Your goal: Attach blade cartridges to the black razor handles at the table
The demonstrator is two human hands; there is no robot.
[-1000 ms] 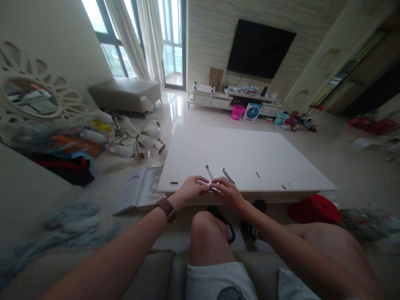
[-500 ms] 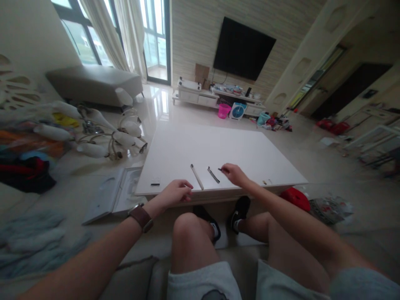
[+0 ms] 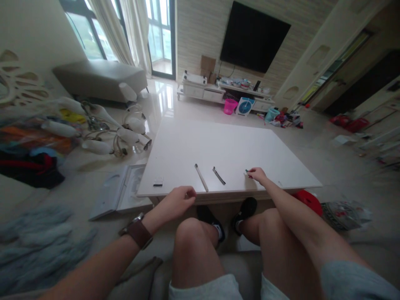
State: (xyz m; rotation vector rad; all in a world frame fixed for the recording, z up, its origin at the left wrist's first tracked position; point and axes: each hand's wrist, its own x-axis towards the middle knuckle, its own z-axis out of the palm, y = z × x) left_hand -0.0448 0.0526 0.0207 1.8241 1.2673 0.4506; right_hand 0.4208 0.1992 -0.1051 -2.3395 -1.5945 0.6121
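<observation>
My right hand (image 3: 258,175) is over the right half of the white table (image 3: 215,143), with thumb and fingers pinched on a small dark-tipped piece (image 3: 247,171) too small to name. Left of it, a short dark clip-like strip (image 3: 219,176) lies slanted on the tabletop. Beside that is a white pen-like stick (image 3: 201,178) with a dark end. My left hand (image 3: 178,201) hovers at the table's near edge, fingers loosely curled and apart from the thumb, holding nothing visible. A small clear packet with a black strip (image 3: 158,182) lies near the left corner.
An open white box (image 3: 126,187) stands left of the table, below a chandelier (image 3: 115,135) with several white shades. A red stool or tub (image 3: 308,203) and a printed bag (image 3: 346,214) are at the right. My knees (image 3: 189,233) are close to the near edge.
My right hand has moved right, away from the dark strip, still pinching something small. My left hand's fingers have curled in more. The view has shifted slightly, and the small yellowish bit at right no longer shows.
</observation>
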